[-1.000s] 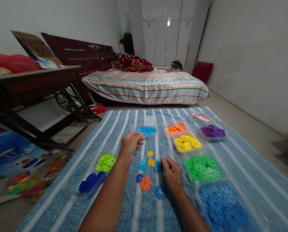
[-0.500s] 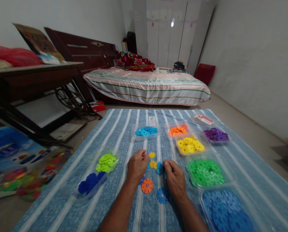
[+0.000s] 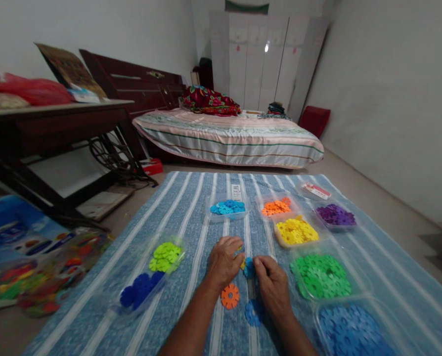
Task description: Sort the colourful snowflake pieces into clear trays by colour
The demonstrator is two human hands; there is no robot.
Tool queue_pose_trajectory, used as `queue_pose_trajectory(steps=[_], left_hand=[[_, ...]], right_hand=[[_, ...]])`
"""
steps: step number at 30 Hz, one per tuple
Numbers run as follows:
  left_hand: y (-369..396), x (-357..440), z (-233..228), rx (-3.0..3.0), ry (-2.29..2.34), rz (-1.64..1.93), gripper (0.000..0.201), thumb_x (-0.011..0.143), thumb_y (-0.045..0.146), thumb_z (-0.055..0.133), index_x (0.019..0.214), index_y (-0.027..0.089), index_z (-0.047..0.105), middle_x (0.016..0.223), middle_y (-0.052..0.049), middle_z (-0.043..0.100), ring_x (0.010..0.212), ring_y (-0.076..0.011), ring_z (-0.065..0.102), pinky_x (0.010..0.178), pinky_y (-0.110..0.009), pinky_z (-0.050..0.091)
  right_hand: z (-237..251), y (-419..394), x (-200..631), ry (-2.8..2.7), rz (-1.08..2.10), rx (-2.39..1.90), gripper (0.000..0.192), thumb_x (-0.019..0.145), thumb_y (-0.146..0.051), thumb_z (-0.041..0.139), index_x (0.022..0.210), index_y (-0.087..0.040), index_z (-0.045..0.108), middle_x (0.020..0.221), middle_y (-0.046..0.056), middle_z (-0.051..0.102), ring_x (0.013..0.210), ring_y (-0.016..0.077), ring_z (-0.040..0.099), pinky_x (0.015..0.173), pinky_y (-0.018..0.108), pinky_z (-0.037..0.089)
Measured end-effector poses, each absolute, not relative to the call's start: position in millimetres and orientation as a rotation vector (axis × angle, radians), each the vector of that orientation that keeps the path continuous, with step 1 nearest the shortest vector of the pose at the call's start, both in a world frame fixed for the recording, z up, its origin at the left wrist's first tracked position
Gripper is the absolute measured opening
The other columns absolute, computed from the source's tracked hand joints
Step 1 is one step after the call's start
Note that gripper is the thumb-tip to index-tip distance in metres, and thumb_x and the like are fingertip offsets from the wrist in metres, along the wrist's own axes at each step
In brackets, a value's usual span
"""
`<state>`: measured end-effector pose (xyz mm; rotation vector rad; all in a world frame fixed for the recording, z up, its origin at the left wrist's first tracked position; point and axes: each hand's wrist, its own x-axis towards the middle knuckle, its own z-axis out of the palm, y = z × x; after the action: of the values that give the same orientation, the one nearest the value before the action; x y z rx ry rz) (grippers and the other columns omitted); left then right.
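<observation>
Thumb and fingers of my right hand (image 3: pixel 275 284) pinch the edge of a light blue notched disc (image 3: pixel 248 267). My left hand (image 3: pixel 226 264) is curled over a yellow notched disc (image 3: pixel 243 263) right beside the blue one; its fingers hide most of the yellow. Whether the yellow and blue discs are joined, I cannot tell. On the cloth below my left hand lies an orange notched disc (image 3: pixel 230 296). A blue notched disc (image 3: pixel 254 313) lies near my right wrist.
Clear tubs of discs stand around: light blue (image 3: pixel 227 206), orange (image 3: pixel 276 206), yellow (image 3: pixel 297 231), purple (image 3: pixel 335 214), green (image 3: pixel 321 275), blue (image 3: pixel 354 329). To the left, another holds lime (image 3: pixel 166 256) and dark blue (image 3: pixel 141 289) discs. A striped cloth (image 3: pixel 191 237) lies beneath.
My left hand has moved right and come down over the yellow discs, covering them and the small blue pieces beside them. My right hand keeps its pinch on the light blue disc. The view has tilted slightly up.
</observation>
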<state>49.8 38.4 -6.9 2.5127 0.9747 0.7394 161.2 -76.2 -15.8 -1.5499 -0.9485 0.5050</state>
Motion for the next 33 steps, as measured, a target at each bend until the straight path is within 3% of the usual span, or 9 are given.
queue_pose_trajectory(steps=[33], left_hand=[[38.4,48.0,-5.2,2.478,0.967,0.754,0.026,0.083,0.015,0.051,0.099,0.019,0.071,0.11,-0.008,0.07,0.108,-0.0227,0.059,0.097,-0.04,0.048]], right_hand=[[-19.6,-74.8,159.8,-0.984,0.453,-1.547,0.035,0.09,-0.045,0.051,0.076,-0.018,0.068,0.074,0.002,0.063,0.071,0.0174,0.058,0.067,0.026,0.044]])
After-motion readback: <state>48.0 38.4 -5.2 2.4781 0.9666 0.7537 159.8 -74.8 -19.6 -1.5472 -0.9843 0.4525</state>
